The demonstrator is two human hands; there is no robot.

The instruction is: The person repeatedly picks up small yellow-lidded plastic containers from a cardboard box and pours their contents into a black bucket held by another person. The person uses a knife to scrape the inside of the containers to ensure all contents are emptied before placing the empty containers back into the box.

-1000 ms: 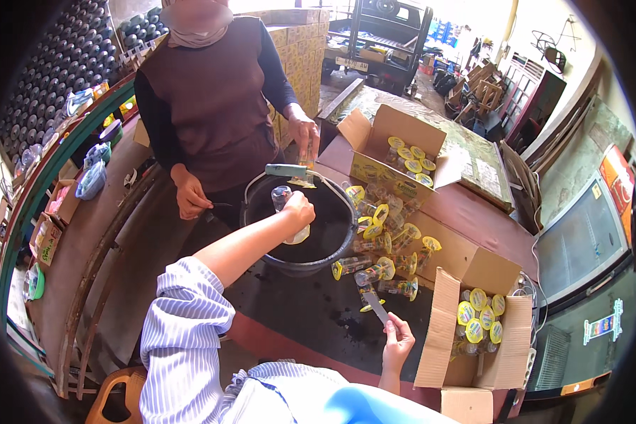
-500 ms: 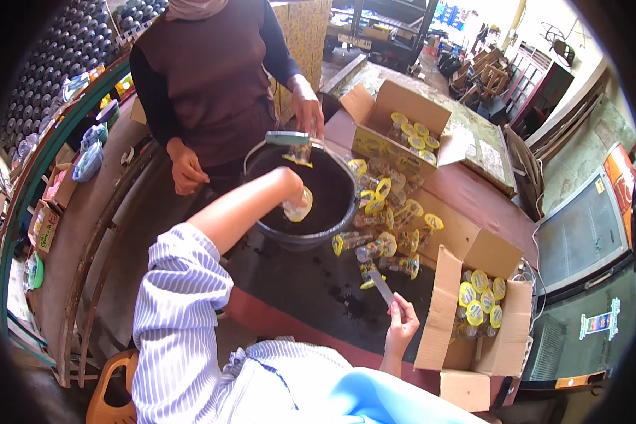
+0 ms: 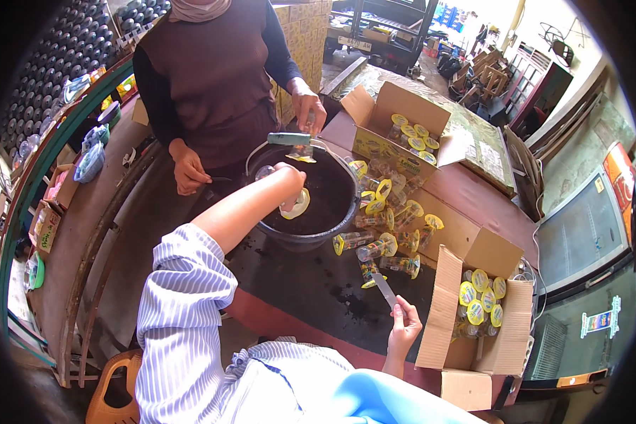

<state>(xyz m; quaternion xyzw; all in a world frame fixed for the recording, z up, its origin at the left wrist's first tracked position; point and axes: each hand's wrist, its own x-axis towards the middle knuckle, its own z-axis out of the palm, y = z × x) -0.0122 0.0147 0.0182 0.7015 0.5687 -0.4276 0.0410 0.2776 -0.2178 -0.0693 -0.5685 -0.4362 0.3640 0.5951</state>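
Note:
My left hand is closed round a clear plastic cup with a yellow-rimmed lid, tilted lid-down inside the mouth of a black bucket. Fingers hide most of the cup. Lower right, my right hand grips a flat grey knife blade that points up and left, close to the nearest cups. Its handle is hidden in my fingers. Across the bucket, a co-worker's hand holds another cup lid-down over the bucket. The co-worker's other hand pinches a thin dark tool.
Several yellow-lidded cups lie heaped right of the bucket on the dark wet table. Open cardboard boxes with more cups stand at the near right and the back. An orange chair is at lower left.
My left hand has shifted slightly, and the cup has turned so its clear base shows. The co-worker's thin tool now shows. My right hand with the knife has barely moved.

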